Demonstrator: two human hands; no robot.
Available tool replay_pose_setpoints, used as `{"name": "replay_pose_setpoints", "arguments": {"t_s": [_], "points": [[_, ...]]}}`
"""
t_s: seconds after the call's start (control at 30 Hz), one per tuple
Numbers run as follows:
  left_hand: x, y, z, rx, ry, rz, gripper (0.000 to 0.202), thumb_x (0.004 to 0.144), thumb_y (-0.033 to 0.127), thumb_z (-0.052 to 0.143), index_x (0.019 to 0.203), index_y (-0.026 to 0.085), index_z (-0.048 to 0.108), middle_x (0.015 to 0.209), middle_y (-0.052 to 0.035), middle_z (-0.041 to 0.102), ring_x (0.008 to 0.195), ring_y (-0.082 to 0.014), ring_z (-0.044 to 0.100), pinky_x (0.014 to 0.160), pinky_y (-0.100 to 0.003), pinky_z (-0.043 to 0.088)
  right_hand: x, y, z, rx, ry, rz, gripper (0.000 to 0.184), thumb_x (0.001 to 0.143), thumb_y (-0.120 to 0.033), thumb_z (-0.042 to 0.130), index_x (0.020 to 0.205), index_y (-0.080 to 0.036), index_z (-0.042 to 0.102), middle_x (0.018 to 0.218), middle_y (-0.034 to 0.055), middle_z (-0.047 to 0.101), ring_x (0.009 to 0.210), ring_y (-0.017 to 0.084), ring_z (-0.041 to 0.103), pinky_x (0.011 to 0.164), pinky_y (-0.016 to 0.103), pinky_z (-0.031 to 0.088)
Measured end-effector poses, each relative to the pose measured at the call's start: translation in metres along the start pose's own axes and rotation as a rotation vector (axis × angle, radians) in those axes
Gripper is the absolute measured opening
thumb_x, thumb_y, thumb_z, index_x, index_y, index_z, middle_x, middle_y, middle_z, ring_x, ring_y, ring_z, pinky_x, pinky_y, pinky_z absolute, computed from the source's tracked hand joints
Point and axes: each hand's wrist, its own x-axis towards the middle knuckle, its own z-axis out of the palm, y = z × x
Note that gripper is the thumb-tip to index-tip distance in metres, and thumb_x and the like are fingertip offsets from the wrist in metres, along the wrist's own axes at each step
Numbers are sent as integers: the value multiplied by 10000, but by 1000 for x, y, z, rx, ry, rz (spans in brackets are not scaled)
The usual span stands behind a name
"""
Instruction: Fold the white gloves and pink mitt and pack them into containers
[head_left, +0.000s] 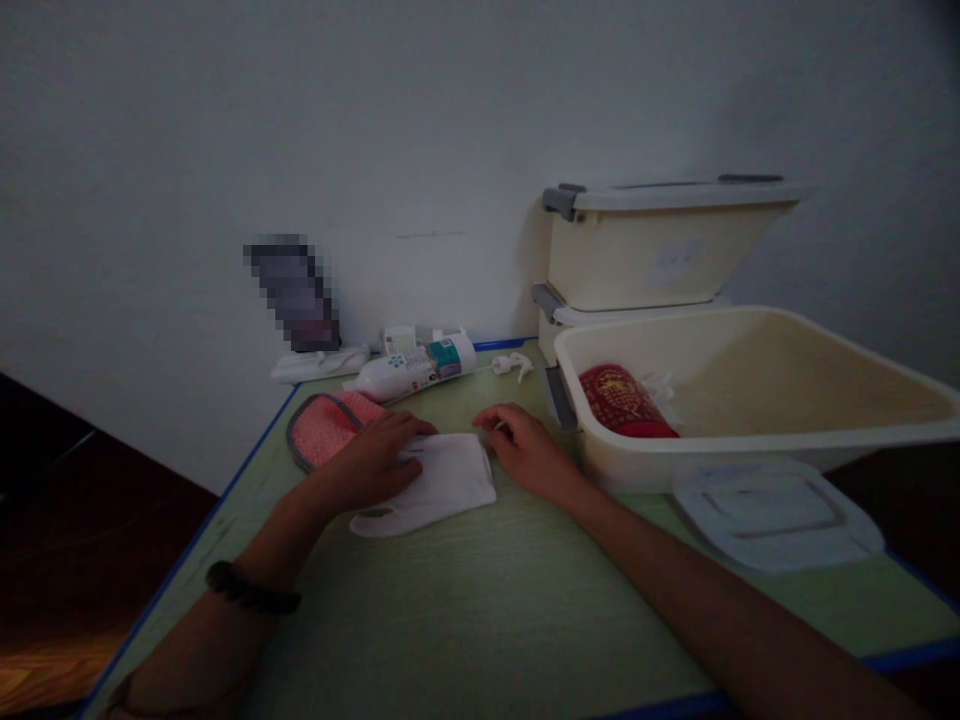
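"Head view, left to right: what comes first?"

"On the left, a dark beaded bracelet (251, 590) on the left wrist. Beyond it, at the far edge of the green counter (465, 620), a white stand (319, 367); nearer lies a pink cloth pad (322, 432) with dark trim."

"And the left hand (382, 455)?"

"Resting on the white cloth (454, 475), which lies flat mid-counter. Its fingers are stretched out, thumb apart. A white bottle (409, 370) lies on its side farther back, and right of that a pump head (512, 366)."

"The right hand (525, 450)?"

"Just right of the cloth, fingers loosely bent, a gap showing before the thumb. Whether it touches the cloth, I can't tell."

"Farther right?"

"A red patterned bundle (619, 400) inside an open cream bin (750, 445); a lidded bin (645, 255) stands behind, and a pale lid (780, 520) lies nearer."
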Motion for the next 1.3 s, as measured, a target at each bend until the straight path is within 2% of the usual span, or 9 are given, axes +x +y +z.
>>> {"name": "replay_pose_setpoints", "arguments": {"t_s": [0.07, 0.17, 0.4, 0.6, 0.77, 0.87, 1.03, 1.17, 1.3], "points": [[2, -1, 1, -10, 34, -30, 279, 823, 288, 428, 1020, 151, 571, 1030, -102, 617, 972, -234, 557, 870, -379, 425, -1, -1, -1, -77, -21, -20, 298, 724, 11, 411, 898, -161, 581, 922, 50, 555, 860, 133, 537, 793, 291, 417], [5, 1, 3, 5, 76, -86, 313, 850, 373, 405, 944, 149, 603, 956, -104, 639, 908, -239, 570, 820, -376, 434, -2, -2, -2, -133, -80, -31, 275, 737, -16, 451, 916, -160, 601, 925, 56, 540, 800, 129, 546, 759, 288, 441], [6, 1, 5, -70, 111, -141, 208, 822, 329, 443, 893, 183, 574, 905, -61, 641, 843, -214, 585, 752, -328, 441, -3, 1, 0, -144, -143, -56, 229, 788, -152, 520, 999, -149, 607, 966, 65, 537, 785, 124, 553, 762, 281, 452], [7, 2, 4, -224, 119, -120, 155, 814, 301, 448, 868, 184, 535, 850, -21, 624, 788, -176, 583, 713, -280, 440, -1, -1, 2, -143, -161, -65, 288, 746, -94, 535, 1018, -145, 614, 955, 64, 608, 784, 125, 563, 755, 271, 445], [8, -1, 6, -250, 119, -126, 165, 819, 322, 455, 863, 183, 532, 838, -10, 613, 781, -170, 578, 712, -271, 433, 1, 0, 1, -128, -132, -37, 284, 732, -48, 510, 977, -138, 622, 885, 57, 644, 729, 120, 569, 674, 242, 444], [8, -1, 7, -262, 119, -131, 161, 820, 326, 461, 856, 184, 529, 823, -6, 605, 773, -170, 573, 704, -269, 427, 2, 0, 0, -154, -102, -41, 271, 747, -39, 481, 962, -129, 620, 894, 66, 646, 752, 123, 571, 678, 243, 439], [9, -2, 7, -275, 117, -121, 161, 824, 319, 458, 851, 177, 530, 828, -11, 598, 779, -168, 567, 713, -271, 424, 1, -1, -2, -205, -119, -66, 252, 759, -85, 487, 971, -121, 618, 885, 67, 632, 744, 122, 560, 683, 243, 437], [10, -2, 7, -294, 121, -112, 158, 823, 317, 457, 850, 177, 527, 830, -10, 594, 787, -164, 562, 726, -272, 427, 0, -2, -3, -234, -149, -99, 327, 718, -117, 550, 1043, -118, 593, 954, 73, 609, 742, 119, 551, 701, 246, 439], [10, -3, 7, -292, 118, -116, 172, 824, 328, 460, 860, 176, 532, 832, -10, 596, 776, -162, 565, 708, -267, 435, 1, -2, -5, -239, -175, -14, 322, 750, -167, 572, 1070, -127, 577, 869, 61, 646, 732, 131, 571, 684, 251, 443]]}}
